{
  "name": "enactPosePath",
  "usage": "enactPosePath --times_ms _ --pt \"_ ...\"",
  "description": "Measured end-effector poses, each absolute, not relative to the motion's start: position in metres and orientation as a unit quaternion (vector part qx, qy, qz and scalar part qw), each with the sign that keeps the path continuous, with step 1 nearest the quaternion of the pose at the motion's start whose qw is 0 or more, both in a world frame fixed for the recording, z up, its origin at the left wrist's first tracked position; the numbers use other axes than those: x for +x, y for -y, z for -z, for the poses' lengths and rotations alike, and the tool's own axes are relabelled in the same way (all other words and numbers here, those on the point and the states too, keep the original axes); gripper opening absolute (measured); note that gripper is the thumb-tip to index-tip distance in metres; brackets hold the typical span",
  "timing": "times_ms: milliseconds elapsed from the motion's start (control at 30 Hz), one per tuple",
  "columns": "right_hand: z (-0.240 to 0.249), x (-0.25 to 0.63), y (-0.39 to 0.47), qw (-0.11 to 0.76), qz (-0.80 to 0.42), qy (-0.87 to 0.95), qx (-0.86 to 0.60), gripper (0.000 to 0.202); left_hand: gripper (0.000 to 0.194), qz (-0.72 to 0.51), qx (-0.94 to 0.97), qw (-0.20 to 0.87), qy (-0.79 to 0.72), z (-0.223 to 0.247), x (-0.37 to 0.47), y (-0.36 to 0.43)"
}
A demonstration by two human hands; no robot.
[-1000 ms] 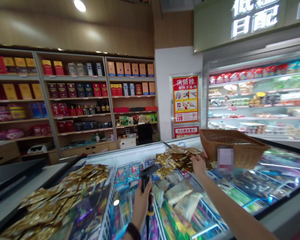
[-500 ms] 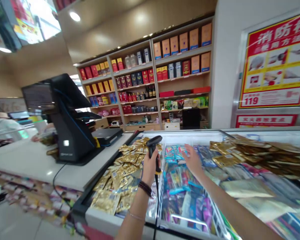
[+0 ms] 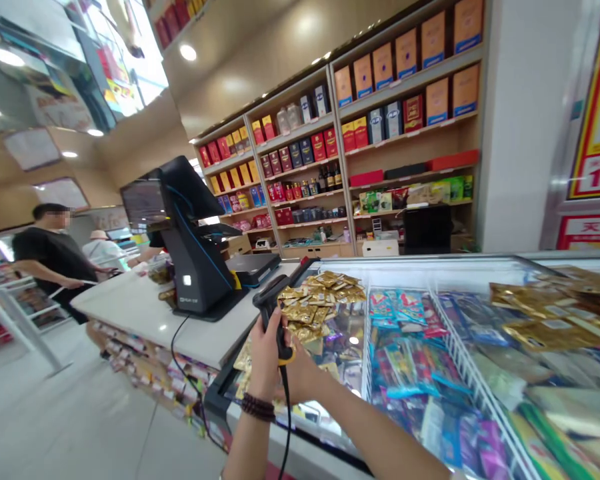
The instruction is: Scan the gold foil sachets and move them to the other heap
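My left hand [image 3: 266,353], with a dark beaded bracelet on its wrist, is closed round the handle of a black barcode scanner [image 3: 269,300]. The scanner stands upright with its head at the top, and its cable hangs down past my wrist. Just behind it is my right hand [image 3: 305,373], low over the left part of the freezer. The scanner and my left hand cover most of its fingers, so their grip is hidden. Gold foil packets [image 3: 325,297] lie heaped beyond both hands, and a few more show to the left of them.
The chest freezer holds wire-divided blue and purple packs [image 3: 415,360]; more gold packets [image 3: 555,313] lie at right. A checkout terminal [image 3: 193,247] stands on the white counter [image 3: 130,313]. Bottle and box shelves [image 3: 300,180] line the back. A person in black [image 3: 50,257] stands left.
My right hand has moved left from above the blue packs to behind the scanner. The view has turned left, bringing a person in black into sight. The scanner stays in my left hand.
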State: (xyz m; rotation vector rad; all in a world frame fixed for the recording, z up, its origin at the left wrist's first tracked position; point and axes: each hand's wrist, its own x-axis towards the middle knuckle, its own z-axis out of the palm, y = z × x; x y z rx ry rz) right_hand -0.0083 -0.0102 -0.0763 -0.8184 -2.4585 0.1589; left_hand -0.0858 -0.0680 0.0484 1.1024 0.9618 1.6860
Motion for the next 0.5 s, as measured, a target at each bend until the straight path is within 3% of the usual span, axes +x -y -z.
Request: enactPosePath --times_ms 167,400,500 --pt "0.059 0.068 -0.01 0.158 -0.108 0.899 -0.394 0.061 0.08 -0.673 0.416 0.438 -0.427 -0.031 -0.075 0.059" --pt "0.057 0.194 -0.023 0.157 -0.083 0.872 -0.456 0.054 0.083 -0.647 0.424 0.495 -0.396 -0.014 -0.029 0.057" --pt "0.057 0.223 -0.025 0.194 -0.071 0.868 -0.452 0.048 0.083 -0.621 0.434 0.528 -0.384 -0.006 -0.01 0.052"
